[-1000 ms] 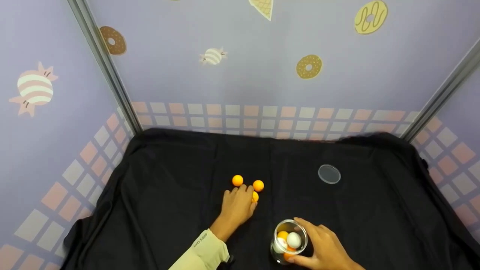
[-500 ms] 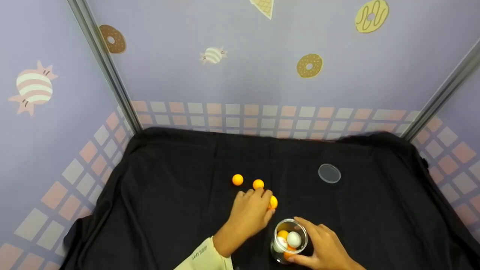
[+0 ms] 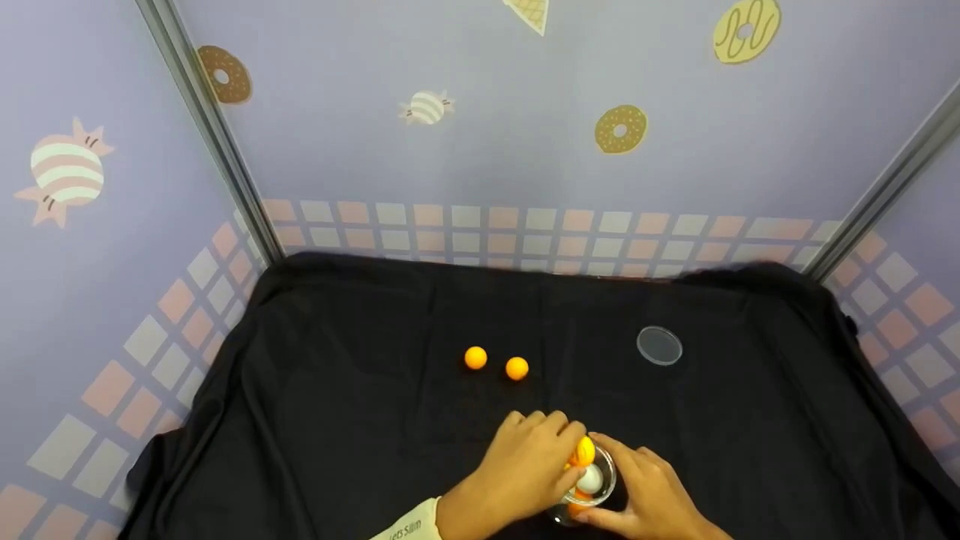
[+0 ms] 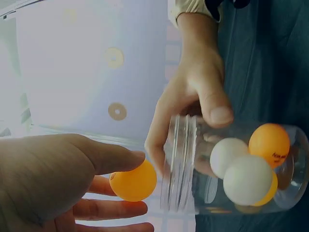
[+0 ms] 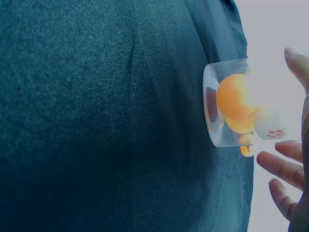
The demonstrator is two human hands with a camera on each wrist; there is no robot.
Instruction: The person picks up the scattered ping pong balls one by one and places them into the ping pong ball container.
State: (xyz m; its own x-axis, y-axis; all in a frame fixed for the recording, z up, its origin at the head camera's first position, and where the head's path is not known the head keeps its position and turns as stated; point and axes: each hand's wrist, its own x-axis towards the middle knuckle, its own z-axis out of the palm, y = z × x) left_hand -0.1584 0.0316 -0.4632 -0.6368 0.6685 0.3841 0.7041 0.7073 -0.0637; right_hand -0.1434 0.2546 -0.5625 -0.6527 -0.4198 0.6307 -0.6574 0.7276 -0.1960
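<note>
Between thumb and fingers my left hand (image 3: pixel 529 465) pinches an orange ping-pong ball (image 4: pixel 133 180), right at the mouth of a clear plastic jar (image 4: pixel 186 164). My right hand (image 3: pixel 645 487) grips the upright jar near its rim, thumb on one side and fingers on the other. Inside the jar lie white balls (image 4: pixel 248 180) and orange balls (image 4: pixel 269 145); the left hand hides part of them in the head view. Two more orange balls, a left one (image 3: pixel 475 358) and a right one (image 3: pixel 517 368), rest on the black cloth beyond the left hand.
A clear round lid (image 3: pixel 659 346) lies flat on the black cloth (image 3: pixel 337 390), back right of the jar. Patterned purple walls (image 3: pixel 510 150) stand behind and at both sides of the cloth-covered table.
My left hand has picked up one orange ball from the cloth and carried it right and nearer, over to the jar's mouth. The right hand and jar have stayed in place.
</note>
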